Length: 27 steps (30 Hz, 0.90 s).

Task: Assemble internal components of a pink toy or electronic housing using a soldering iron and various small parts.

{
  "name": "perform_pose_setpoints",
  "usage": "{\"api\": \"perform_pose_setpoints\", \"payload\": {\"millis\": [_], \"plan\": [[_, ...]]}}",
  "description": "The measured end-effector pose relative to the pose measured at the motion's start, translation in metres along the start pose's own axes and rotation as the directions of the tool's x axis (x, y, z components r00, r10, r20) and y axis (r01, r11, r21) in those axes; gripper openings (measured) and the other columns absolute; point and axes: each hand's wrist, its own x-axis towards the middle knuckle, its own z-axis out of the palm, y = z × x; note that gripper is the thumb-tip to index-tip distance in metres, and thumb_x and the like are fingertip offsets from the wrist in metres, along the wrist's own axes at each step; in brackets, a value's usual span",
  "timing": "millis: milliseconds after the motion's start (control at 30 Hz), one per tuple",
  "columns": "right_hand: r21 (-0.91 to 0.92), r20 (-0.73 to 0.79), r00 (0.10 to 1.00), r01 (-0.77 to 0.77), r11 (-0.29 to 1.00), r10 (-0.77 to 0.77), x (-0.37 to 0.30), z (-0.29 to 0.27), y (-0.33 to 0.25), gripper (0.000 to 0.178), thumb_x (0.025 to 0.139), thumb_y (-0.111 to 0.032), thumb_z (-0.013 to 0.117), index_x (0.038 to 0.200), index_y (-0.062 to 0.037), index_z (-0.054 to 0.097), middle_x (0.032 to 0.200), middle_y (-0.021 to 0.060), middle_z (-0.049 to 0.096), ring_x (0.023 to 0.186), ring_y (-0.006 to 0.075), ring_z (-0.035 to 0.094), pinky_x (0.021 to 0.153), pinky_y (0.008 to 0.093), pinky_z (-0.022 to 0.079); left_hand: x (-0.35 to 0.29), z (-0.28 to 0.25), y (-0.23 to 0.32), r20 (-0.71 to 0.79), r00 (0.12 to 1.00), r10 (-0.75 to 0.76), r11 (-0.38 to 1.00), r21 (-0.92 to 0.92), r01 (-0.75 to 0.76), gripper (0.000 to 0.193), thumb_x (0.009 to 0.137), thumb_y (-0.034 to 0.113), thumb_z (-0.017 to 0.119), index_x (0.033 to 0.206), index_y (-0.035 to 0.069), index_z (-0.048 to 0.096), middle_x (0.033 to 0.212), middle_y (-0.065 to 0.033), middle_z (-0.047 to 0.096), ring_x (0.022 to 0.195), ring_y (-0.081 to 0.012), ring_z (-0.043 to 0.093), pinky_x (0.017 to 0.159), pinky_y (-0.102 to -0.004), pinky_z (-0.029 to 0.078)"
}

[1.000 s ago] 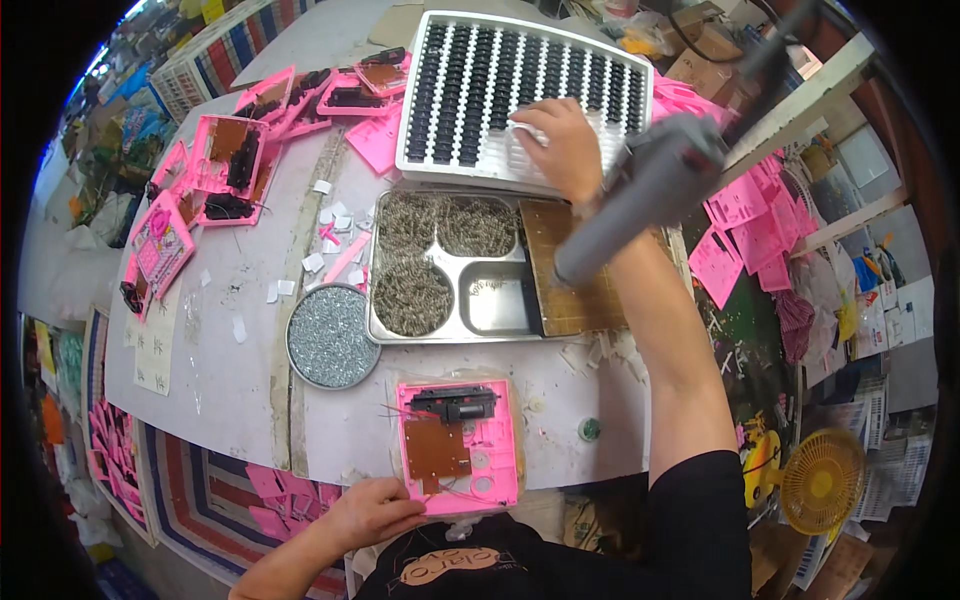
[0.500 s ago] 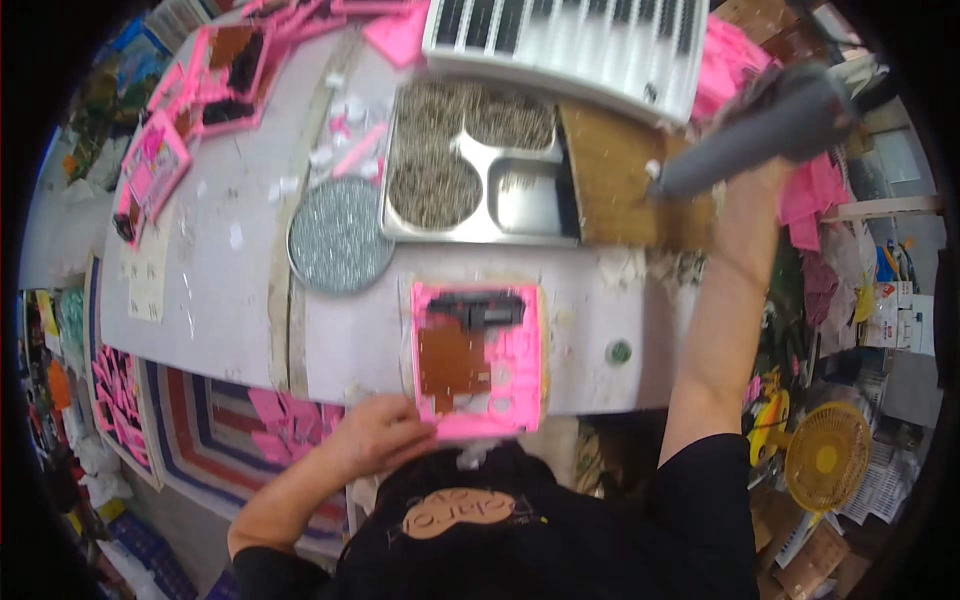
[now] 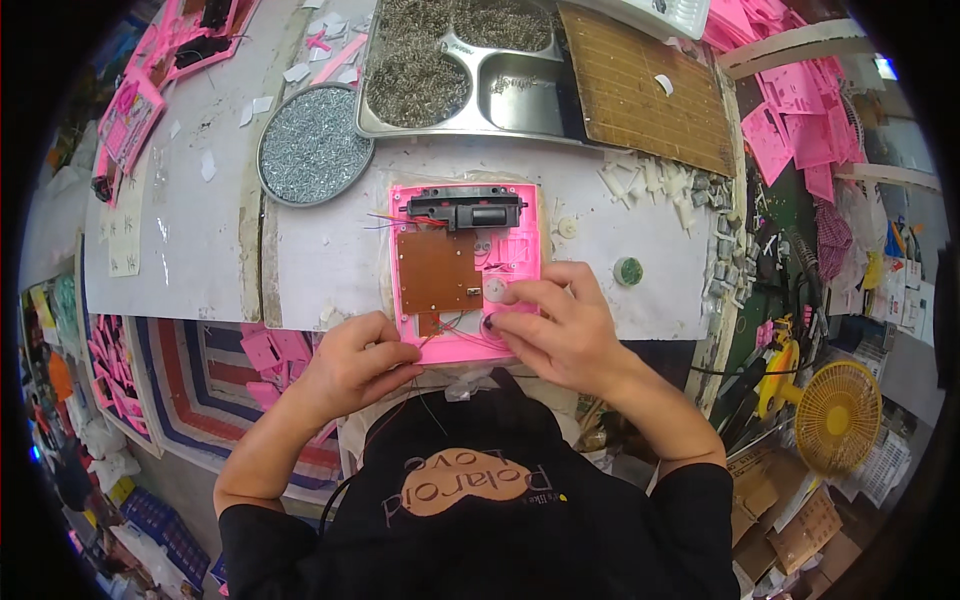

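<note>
A pink plastic casing (image 3: 462, 352) lies open-side up at the front edge of the table. Inside it are a brown circuit board (image 3: 437, 272), a black mechanism (image 3: 478, 212) along the far side, a round pale disc (image 3: 495, 289) and thin coloured wires. My left hand (image 3: 362, 364) pinches at the casing's near left corner, fingers closed; a wire passes close to the fingertips. My right hand (image 3: 568, 330) reaches over the near right part, its fingertips at the disc and at a small dark piece (image 3: 488, 322). What they grip is partly hidden.
Beyond the casing stand a round dish of small screws (image 3: 314, 145) and a metal tray (image 3: 440, 128) of springs. A brown board (image 3: 650, 95) lies right of it. Small white and metal parts (image 3: 680, 195), a green round piece (image 3: 628, 271) and a yellow fan (image 3: 838, 418) are right.
My right hand has left the grey cylindrical tool at the upper right and come down to the casing. That tool is out of view. The whole scene sits higher in the picture; my left hand stays at the corner.
</note>
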Motion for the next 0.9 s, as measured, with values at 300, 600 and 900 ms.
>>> {"api": "perform_pose_setpoints", "payload": {"millis": [300, 600, 900], "plan": [[0.057, 0.022, 0.999, 0.039, 0.998, -0.040, -0.001, 0.004, 0.012, 0.028, 0.069, -0.017, 0.086, 0.096, -0.0134, 0.076, 0.102, -0.0023, 0.071, 0.103, 0.0264, 0.057, 0.087, 0.0395, 0.047, -0.003, 0.002, 0.000, -0.023, 1.000, 0.011, 1.000, 0.002, -0.011, 0.024, 0.075, 0.011, 0.087, 0.094, 0.009, 0.073, 0.083, -0.0047, 0.060, 0.070, -0.0238, 0.062, 0.059, -0.0363, 0.050], [0.287, -0.069, 0.997, 0.004, 0.958, 0.017, -0.011, 0.015, 0.022, 0.037, 0.069, -0.019, 0.092, 0.103, -0.0128, 0.077, 0.105, 0.0002, 0.076, 0.104, 0.0272, 0.054, 0.089, 0.0374, 0.045, -0.002, 0.003, -0.002, -0.038, 0.999, 0.035, 0.999, -0.004, -0.035, 0.032, 0.069, 0.004, 0.090, 0.097, 0.009, 0.074, 0.080, -0.0051, 0.060, 0.068, -0.0222, 0.061, 0.056, -0.0338, 0.047], [0.049, 0.045, 0.999, -0.033, 0.998, 0.030, 0.000, 0.007, 0.005, 0.031, 0.069, -0.017, 0.086, 0.097, -0.0132, 0.073, 0.110, -0.0013, 0.070, 0.106, 0.0281, 0.055, 0.089, 0.0432, 0.043, -0.004, 0.003, -0.001, -0.049, 0.998, 0.026, 1.000, 0.005, -0.026, 0.032, 0.070, 0.005, 0.089, 0.097, 0.009, 0.074, 0.081, -0.0050, 0.060, 0.069, -0.0221, 0.061, 0.056, -0.0340, 0.047]]}}
